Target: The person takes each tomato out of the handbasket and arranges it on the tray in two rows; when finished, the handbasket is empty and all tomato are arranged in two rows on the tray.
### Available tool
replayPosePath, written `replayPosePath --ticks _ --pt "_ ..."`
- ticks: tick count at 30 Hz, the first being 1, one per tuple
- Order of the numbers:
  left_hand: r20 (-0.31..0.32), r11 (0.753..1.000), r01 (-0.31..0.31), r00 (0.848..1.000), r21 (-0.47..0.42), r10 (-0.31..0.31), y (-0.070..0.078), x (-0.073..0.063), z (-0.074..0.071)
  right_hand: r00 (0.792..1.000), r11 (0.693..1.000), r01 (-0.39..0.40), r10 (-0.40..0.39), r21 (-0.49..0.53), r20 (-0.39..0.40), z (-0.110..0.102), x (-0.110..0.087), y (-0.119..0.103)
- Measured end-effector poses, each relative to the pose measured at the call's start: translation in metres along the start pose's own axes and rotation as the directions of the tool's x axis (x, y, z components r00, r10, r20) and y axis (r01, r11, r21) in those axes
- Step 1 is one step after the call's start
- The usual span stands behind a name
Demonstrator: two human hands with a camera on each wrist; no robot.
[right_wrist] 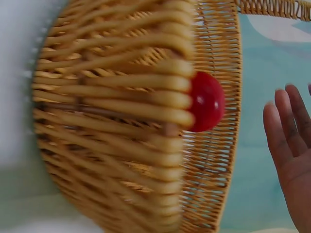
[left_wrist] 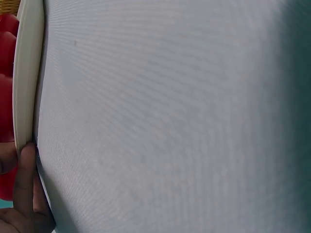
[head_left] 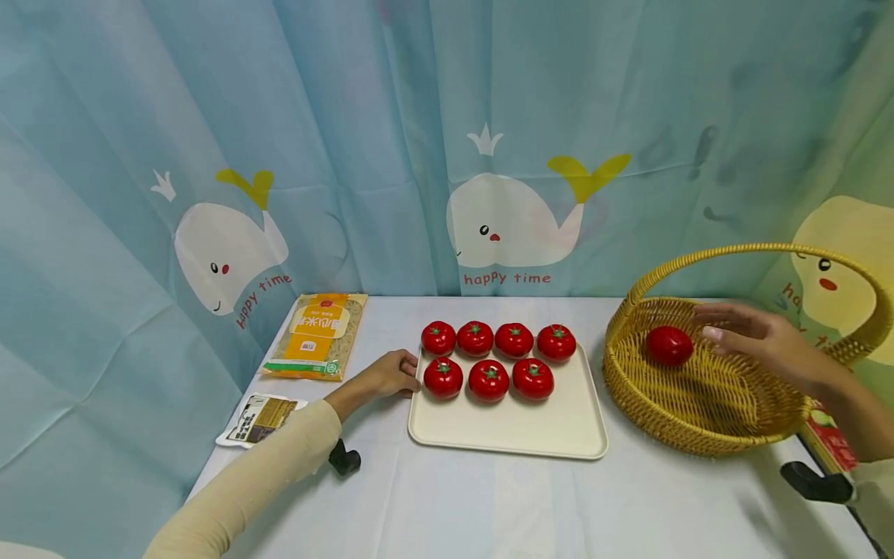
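Observation:
My left hand is at the left end of a cream tray, its thumb and fingers pinching the rim, seen close in the left wrist view. Several red tomatoes with green stems sit on the tray in two rows. One more red tomato lies inside the wicker basket, on its left side. Over the basket, under the arched handle, is my right hand, holding nothing. The right wrist view shows this hand's fingers fairly straight, apart from the tomato.
At the left of the white table lie an orange-labelled bag of grain and a smaller white packet. A red printed item lies by the right edge, partly hidden by the arm. A blue curtain hangs behind.

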State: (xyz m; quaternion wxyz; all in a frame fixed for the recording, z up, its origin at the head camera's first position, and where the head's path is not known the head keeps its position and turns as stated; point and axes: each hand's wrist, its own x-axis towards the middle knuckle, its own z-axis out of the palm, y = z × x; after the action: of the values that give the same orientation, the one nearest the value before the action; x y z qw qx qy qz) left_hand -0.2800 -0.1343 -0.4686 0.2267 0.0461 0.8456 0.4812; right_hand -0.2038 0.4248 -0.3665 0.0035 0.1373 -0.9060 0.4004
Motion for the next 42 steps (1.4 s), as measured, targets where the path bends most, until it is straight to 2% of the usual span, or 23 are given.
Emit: replayPosePath --ticks 5,11,17,23,31,42 --pt "-0.002 1.0 -0.003 1.0 0.002 0.003 -0.001 0.0 -0.001 0.999 1.0 0.006 -0.006 -0.013 0.032 -0.008 0.012 -0.002" --pt "-0.009 1.0 0.005 1.0 -0.011 -0.005 -0.001 0.0 -0.001 0.997 0.998 -0.033 0.036 -0.051 0.072 -0.011 0.027 -0.003" --pt "-0.008 1.0 0.01 1.0 -0.018 -0.01 0.0 0.0 0.0 0.993 0.997 -0.065 0.067 -0.031 0.099 -0.012 0.039 -0.002" --pt "-0.005 0.999 0.013 1.0 -0.032 -0.014 0.0 0.001 0.0 0.986 0.991 -0.095 0.106 -0.092 0.125 -0.015 0.048 0.004" --pt "-0.006 1.0 0.006 1.0 -0.03 -0.007 0.001 0.0 0.0 0.979 0.978 -0.098 0.128 -0.185 0.156 -0.013 0.058 0.014" --pt "-0.008 0.999 -0.009 1.0 -0.031 0.009 -0.001 0.003 0.001 0.978 0.979 -0.084 0.117 -0.184 0.175 -0.009 0.069 0.03"
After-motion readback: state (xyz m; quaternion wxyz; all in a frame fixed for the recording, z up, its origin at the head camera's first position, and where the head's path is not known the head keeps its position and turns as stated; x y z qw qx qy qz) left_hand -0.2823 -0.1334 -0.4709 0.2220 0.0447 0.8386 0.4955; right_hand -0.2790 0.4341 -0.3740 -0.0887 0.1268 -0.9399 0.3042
